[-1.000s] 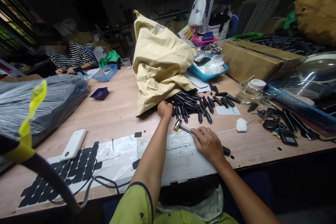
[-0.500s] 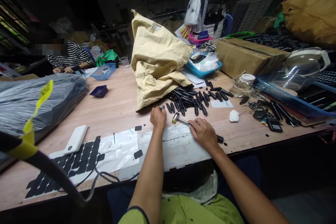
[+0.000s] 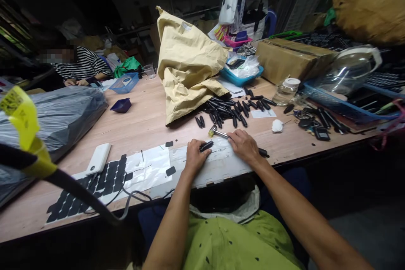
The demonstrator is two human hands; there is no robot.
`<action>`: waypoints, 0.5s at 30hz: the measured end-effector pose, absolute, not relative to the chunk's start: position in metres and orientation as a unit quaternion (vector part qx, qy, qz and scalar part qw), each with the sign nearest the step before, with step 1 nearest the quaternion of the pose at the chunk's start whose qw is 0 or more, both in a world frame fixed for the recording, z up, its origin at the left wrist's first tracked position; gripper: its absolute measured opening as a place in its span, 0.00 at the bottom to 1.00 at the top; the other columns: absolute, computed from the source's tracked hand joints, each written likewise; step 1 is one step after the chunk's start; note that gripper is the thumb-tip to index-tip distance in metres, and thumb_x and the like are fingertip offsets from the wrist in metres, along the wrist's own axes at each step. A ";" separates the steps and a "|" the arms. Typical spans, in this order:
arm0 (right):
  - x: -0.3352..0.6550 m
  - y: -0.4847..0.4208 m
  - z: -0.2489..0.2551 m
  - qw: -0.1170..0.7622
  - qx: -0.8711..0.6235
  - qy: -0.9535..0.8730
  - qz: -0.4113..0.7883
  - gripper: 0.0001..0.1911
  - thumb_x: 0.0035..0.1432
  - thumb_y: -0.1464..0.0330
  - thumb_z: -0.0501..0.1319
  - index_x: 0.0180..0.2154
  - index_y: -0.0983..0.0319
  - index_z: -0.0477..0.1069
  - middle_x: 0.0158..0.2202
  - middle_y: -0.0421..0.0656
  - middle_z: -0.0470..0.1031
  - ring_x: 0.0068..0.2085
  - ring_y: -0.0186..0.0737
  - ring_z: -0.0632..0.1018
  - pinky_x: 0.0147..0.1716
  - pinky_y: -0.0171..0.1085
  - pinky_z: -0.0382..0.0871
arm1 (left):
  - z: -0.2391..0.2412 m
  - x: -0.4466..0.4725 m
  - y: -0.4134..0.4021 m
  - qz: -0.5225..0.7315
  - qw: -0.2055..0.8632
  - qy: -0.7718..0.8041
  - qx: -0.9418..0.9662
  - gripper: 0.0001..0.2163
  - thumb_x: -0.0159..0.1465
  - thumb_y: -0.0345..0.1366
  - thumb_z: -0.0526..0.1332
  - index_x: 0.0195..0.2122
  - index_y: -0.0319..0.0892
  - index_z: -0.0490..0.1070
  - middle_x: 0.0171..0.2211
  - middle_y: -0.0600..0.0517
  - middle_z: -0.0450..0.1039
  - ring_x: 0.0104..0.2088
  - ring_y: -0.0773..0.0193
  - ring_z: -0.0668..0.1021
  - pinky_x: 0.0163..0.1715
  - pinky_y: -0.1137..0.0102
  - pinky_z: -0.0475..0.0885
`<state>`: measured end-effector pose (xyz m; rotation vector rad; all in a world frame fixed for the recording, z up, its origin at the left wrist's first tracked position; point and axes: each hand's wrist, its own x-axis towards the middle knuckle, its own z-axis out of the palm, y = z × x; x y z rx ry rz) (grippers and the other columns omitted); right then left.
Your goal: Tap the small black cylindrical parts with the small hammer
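Observation:
My left hand (image 3: 195, 155) is closed on a black pen-shaped piece (image 3: 206, 146), whose tip points out to the right over the light work mat (image 3: 211, 171). My right hand (image 3: 243, 145) grips the handle of a small hammer (image 3: 216, 131). The hammer's head, with a yellowish end, lies to the left of that hand, low over the mat. Its dark grip end sticks out at the right. Beyond my hands, a pile of similar black pieces (image 3: 223, 109) spreads from the mouth of a large tan paper bag (image 3: 188, 63).
A white power bank (image 3: 98, 158) and a sheet of black stickers (image 3: 104, 181) lie at the left. A grey plastic-wrapped bundle (image 3: 66, 109) is farther left. Toward the right are a jar (image 3: 286, 92), keys and a blue basket (image 3: 351, 101). Another person (image 3: 85, 65) sits across the table.
My left hand has come back from the pile's edge toward me, carrying a black piece over the mat. My right hand still holds the hammer in nearly the same place.

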<state>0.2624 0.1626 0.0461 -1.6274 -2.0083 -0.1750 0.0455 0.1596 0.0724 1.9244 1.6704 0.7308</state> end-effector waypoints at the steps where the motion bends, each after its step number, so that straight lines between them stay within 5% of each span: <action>1: 0.264 0.160 0.046 0.287 -0.608 -0.739 -0.054 0.13 0.62 0.69 0.57 0.44 0.56 0.78 0.35 0.45 0.75 0.38 0.44 0.74 0.36 0.39 0.66 | 0.072 0.045 0.160 0.272 0.248 0.610 0.702 0.08 0.57 0.30 0.69 0.39 0.46 0.80 0.38 0.50 0.74 0.45 0.55 0.74 0.49 0.61 0.70; 7: 0.261 0.121 0.057 0.400 -0.581 -0.705 0.070 0.17 0.67 0.65 0.52 0.48 0.56 0.78 0.42 0.46 0.80 0.43 0.44 0.79 0.42 0.40 0.73 | 0.068 0.047 0.160 0.281 0.260 0.611 0.693 0.08 0.58 0.27 0.68 0.37 0.46 0.80 0.36 0.51 0.74 0.44 0.56 0.73 0.48 0.62 0.69; 15: 0.249 0.090 0.064 0.399 -0.561 -0.720 0.087 0.17 0.68 0.67 0.52 0.50 0.55 0.77 0.39 0.44 0.80 0.42 0.42 0.81 0.42 0.38 0.75 | 0.069 0.053 0.159 0.275 0.268 0.616 0.688 0.08 0.57 0.27 0.68 0.35 0.47 0.80 0.36 0.51 0.74 0.44 0.56 0.73 0.48 0.62 0.69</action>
